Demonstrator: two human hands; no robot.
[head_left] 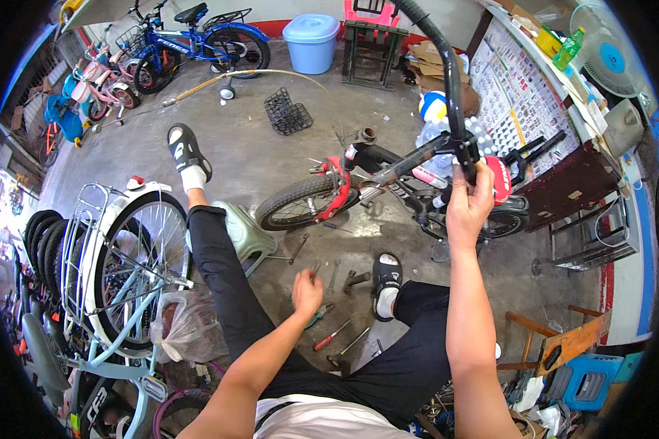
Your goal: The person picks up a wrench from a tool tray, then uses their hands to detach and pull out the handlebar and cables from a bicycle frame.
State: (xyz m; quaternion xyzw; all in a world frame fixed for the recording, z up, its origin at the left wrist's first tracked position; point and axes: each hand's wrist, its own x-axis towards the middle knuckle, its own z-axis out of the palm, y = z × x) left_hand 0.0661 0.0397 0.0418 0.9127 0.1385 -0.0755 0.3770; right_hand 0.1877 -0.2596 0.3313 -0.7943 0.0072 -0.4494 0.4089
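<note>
My right hand [468, 205] is raised at right, its fingers closed round the lower end of a black handlebar stem [463, 152]. The curved black handlebar [447, 62] rises above it toward the top edge. Just behind lies a black bicycle frame [399, 175] with a red fork [334, 192] and its front wheel [300, 203], low to the floor. My left hand [307, 294] hangs over the floor between my legs, fingers closed. A small dark metallic piece shows at its fingertips, too small to name. Below lie a red-handled screwdriver [331, 335] and a hammer [355, 281].
A pale green stool [245, 230] stands by my left leg. At left, a light-blue bicycle [124, 358] has its white-fendered wheel up. Farther off are a black wire basket [287, 113], a blue bicycle [190, 40] and a blue lidded bin [311, 44]. A cluttered counter [556, 80] runs along the right.
</note>
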